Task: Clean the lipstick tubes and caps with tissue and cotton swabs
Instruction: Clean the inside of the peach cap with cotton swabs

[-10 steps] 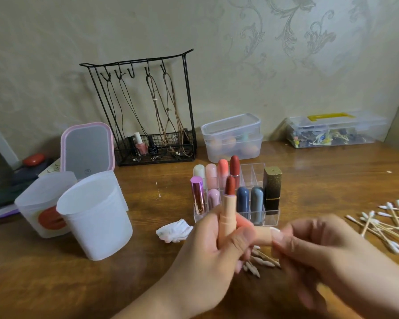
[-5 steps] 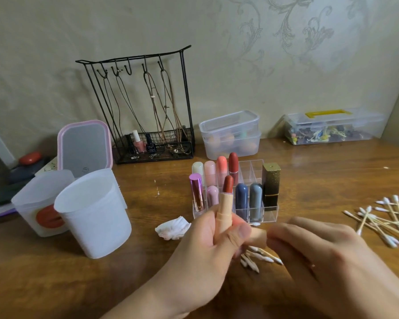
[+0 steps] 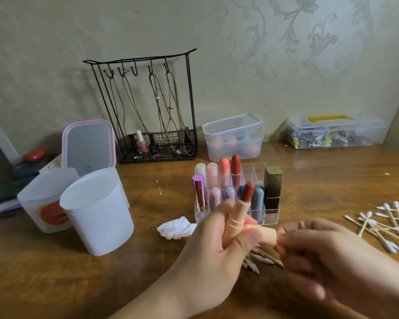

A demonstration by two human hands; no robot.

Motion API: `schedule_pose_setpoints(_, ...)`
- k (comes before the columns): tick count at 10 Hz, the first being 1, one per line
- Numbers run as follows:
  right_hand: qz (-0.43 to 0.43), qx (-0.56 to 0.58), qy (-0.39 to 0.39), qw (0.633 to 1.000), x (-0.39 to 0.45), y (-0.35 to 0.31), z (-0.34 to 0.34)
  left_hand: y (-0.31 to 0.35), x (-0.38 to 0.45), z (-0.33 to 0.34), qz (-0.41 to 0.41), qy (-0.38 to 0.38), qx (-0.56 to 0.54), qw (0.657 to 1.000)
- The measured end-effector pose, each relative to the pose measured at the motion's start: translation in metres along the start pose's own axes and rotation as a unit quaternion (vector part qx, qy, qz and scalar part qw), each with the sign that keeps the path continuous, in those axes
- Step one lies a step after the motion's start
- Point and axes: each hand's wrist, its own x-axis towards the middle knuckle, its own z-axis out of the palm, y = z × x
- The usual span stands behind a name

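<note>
The left hand (image 3: pixel 217 245) gripped the uncapped lipstick (image 3: pixel 238 215) upright while the right hand (image 3: pixel 313 247) pinched its cap (image 3: pixel 263 234); a careless tilt could smear the exposed bullet.

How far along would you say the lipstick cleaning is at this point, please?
Partly done, it seems: used cotton swabs and a crumpled tissue lie on the table. In hand: the left hand grips an uncapped peach lipstick; the right hand holds its cap. Capped lipsticks in the acrylic organizer and clean swabs remain.
</note>
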Motion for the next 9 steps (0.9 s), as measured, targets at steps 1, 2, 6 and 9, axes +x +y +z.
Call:
schedule_pose_setpoints(1,-0.365,-0.471,0.126,0.793,-0.004,0.009,-0.006,0.004,0.003,-0.002,-0.101,-0.009,-0.195,0.976)
schedule_pose_setpoints(2,-0.474,-0.557,0.129,0.669,-0.003,0.016,-0.011,0.006,0.004,-0.006,-0.163,-0.005,-0.266,0.950)
schedule_pose_setpoints(6,-0.529,-0.590,0.138,0.595,0.000,0.018,-0.006,0.004,0.002,-0.009,-0.184,-0.032,-0.271,0.944)
schedule_pose_setpoints(9,-0.418,-0.443,0.109,0.786,-0.007,0.013,0.003,0.004,0.001,-0.008,-0.163,-0.064,-0.259,0.950)
